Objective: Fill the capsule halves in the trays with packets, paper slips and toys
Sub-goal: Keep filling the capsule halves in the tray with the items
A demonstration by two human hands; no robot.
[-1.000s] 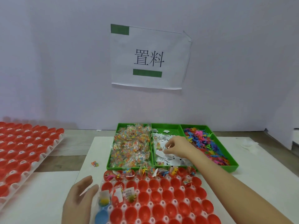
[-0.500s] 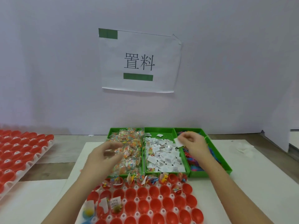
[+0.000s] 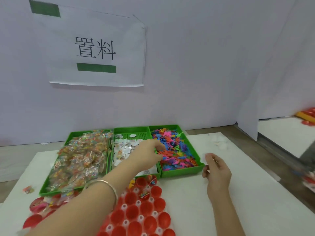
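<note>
Mostly the capsule halves [image 3: 133, 212] look empty to us; our left hand [image 3: 150, 150] reaches into the toys [image 3: 179, 154], our right hand [image 3: 217, 169] hovers curled; whether either grips anything we cannot tell

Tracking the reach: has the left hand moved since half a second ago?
Yes. The left hand moved right, from over the packet bin to the toy bin.

The left hand [image 3: 150, 151] is now reaching across from the packets [image 3: 80, 159] into the toy bin [image 3: 184, 171]; the right hand [image 3: 217, 169] is drawing back, just right of that bin.
</note>
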